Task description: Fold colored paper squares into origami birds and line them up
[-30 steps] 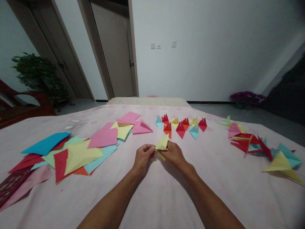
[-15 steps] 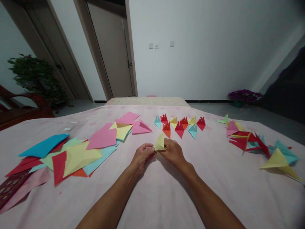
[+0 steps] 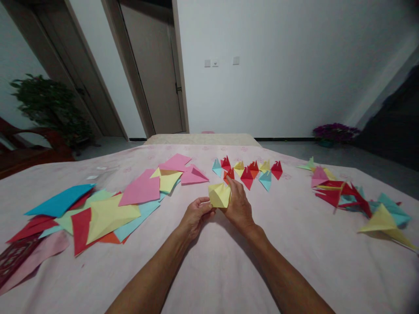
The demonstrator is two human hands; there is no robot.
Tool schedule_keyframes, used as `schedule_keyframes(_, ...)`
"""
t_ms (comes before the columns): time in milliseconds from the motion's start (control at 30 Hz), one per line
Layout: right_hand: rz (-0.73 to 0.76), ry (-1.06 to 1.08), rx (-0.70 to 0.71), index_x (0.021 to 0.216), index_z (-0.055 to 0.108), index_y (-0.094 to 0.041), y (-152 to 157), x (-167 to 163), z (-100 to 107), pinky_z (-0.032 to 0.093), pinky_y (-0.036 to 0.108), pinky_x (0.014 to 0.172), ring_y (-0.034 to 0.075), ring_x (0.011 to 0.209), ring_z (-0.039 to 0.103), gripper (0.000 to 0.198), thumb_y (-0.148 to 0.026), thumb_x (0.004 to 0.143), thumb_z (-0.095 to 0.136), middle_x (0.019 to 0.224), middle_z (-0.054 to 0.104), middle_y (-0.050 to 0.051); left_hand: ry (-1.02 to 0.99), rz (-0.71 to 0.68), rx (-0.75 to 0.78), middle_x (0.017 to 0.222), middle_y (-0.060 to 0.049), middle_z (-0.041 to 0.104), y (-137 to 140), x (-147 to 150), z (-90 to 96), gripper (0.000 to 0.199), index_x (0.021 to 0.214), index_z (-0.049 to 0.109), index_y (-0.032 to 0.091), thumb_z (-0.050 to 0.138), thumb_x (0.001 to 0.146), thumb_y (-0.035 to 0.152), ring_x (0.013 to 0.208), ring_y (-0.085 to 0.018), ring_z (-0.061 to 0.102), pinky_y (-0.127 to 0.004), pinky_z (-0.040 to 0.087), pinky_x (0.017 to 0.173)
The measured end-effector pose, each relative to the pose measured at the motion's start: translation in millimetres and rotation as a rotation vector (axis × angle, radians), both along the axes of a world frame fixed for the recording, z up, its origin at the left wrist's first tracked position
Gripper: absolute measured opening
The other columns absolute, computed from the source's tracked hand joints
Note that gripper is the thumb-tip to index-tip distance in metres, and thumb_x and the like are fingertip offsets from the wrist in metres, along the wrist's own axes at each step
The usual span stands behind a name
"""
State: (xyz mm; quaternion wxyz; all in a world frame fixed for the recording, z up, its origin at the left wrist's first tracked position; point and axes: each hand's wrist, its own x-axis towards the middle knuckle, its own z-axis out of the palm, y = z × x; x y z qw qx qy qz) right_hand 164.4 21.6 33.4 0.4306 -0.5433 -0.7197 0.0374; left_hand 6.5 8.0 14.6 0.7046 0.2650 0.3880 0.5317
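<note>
Between my hands, above the middle of the table, is a small folded piece of yellow paper, its broad creased face towards me. My left hand pinches its lower left corner between thumb and fingers. At its right edge my right hand grips it, the fingers reaching up along the side and the thumb hidden. Just beyond stand several small folded paper cranes in two rows, among them a red crane, a light blue crane and an orange crane partly covered by my right fingers.
Loose coloured sheets overlap on the left, with a yellow sheet, a pink sheet and a blue sheet. On the right lies a heap of folded paper pieces, including a yellow one. A pink cloth covers the table.
The yellow paper has gone from a narrow pointed shape to a wider, squarish face. My right fingers have lifted and straightened along its right side; my left hand has barely moved.
</note>
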Motion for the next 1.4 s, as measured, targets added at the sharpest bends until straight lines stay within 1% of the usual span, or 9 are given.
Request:
schedule_keyframes(100, -0.030, 0.110, -0.046, 0.150, 0.027, -0.024, 2, -2, -4, 0.050, 0.042, 0.093, 0.029, 0.120, 0.052, 0.085, -0.026, 0.074, 0.065, 0.138, 0.044, 0.014, 0.001, 0.030, -0.004, 0.080, -0.008, 0.071, 0, 3, 0.2, 0.041, 0.099, 0.059, 0.011, 0.084, 0.066, 0.013, 0.063, -0.011, 0.066, -0.018, 0.055, 0.060)
schedule_keyframes(267, -0.018, 0.514, -0.206, 0.141, 0.038, -0.021, 8, -7, -15, 0.055, 0.035, 0.073, 0.020, 0.087, 0.063, 0.076, -0.026, 0.070, 0.062, 0.125, 0.053, 0.013, -0.063, 0.151, -0.009, 0.079, -0.005, 0.069, -1, 6, -2.2, 0.044, 0.105, 0.054, 0.014, 0.080, 0.069, 0.010, 0.063, -0.010, 0.067, -0.018, 0.057, 0.062)
schedule_keyframes(400, 0.212, 0.940, -0.445, 0.131, 0.045, -0.024, 6, -15, -19, 0.055, 0.034, 0.072, 0.019, 0.083, 0.065, 0.071, -0.020, 0.063, 0.064, 0.110, 0.062, 0.007, -0.079, 0.222, -0.005, 0.081, -0.002, 0.068, 0, 8, -4.6, 0.046, 0.109, 0.052, 0.016, 0.079, 0.072, 0.012, 0.060, -0.008, 0.064, -0.017, 0.055, 0.060)
schedule_keyframes(500, 0.401, 1.079, -0.531, 0.130, 0.047, -0.024, -2, -25, -16, 0.054, 0.036, 0.078, 0.022, 0.092, 0.066, 0.075, -0.022, 0.059, 0.074, 0.111, 0.064, 0.007, -0.067, 0.260, 0.024, 0.083, -0.002, 0.068, -1, 10, -7.6, 0.047, 0.110, 0.051, 0.016, 0.079, 0.072, 0.015, 0.057, -0.007, 0.063, -0.017, 0.053, 0.057)
schedule_keyframes(600, 0.365, 1.109, -0.511, 0.126, 0.050, -0.020, -6, -32, -13, 0.053, 0.033, 0.077, 0.022, 0.092, 0.066, 0.071, -0.026, 0.060, 0.078, 0.109, 0.067, 0.008, -0.037, 0.281, 0.040, 0.081, -0.002, 0.067, -3, 13, -11.0, 0.052, 0.109, 0.050, 0.017, 0.083, 0.068, 0.020, 0.056, -0.007, 0.062, -0.017, 0.051, 0.055)
schedule_keyframes(800, 0.186, 1.123, -0.438, 0.128, 0.050, -0.015, -3, -29, -13, 0.047, 0.026, 0.059, 0.016, 0.070, 0.063, 0.069, -0.029, 0.065, 0.073, 0.086, 0.069, 0.003, 0.012, 0.224, 0.087, 0.081, -0.003, 0.069, -6, 16, -10.0, 0.060, 0.107, 0.055, 0.014, 0.088, 0.059, 0.026, 0.057, -0.008, 0.061, -0.020, 0.051, 0.057)
schedule_keyframes(933, 0.192, 1.092, -0.427, 0.129, 0.048, -0.012, -2, -27, -16, 0.045, 0.025, 0.057, 0.014, 0.064, 0.060, 0.071, -0.029, 0.065, 0.073, 0.074, 0.065, -0.002, 0.032, 0.146, 0.135, 0.088, -0.007, 0.072, -7, 16, -4.2, 0.050, 0.102, 0.062, 0.011, 0.087, 0.062, 0.028, 0.067, -0.010, 0.065, -0.020, 0.051, 0.065)
schedule_keyframes(1100, 0.286, 0.982, -0.457, 0.127, 0.049, -0.013, -3, -29, -23, 0.045, 0.025, 0.057, 0.014, 0.062, 0.058, 0.067, -0.026, 0.066, 0.072, 0.072, 0.064, -0.003, -0.010, 0.171, 0.197, 0.093, -0.010, 0.073, -4, 14, -4.1, 0.048, 0.101, 0.066, 0.011, 0.084, 0.066, 0.040, 0.077, -0.017, 0.068, -0.028, 0.053, 0.072)
schedule_keyframes(1400, 0.195, 0.976, -0.395, 0.124, 0.055, -0.015, -3, -26, -20, 0.044, 0.024, 0.056, 0.012, 0.061, 0.055, 0.059, -0.033, 0.070, 0.071, 0.069, 0.058, -0.005, 0.159, 0.212, 0.228, 0.082, -0.006, 0.071, 1, 9, -15.4, 0.047, 0.096, 0.069, 0.011, 0.082, 0.067, 0.046, 0.065, -0.011, 0.062, -0.020, 0.047, 0.057)
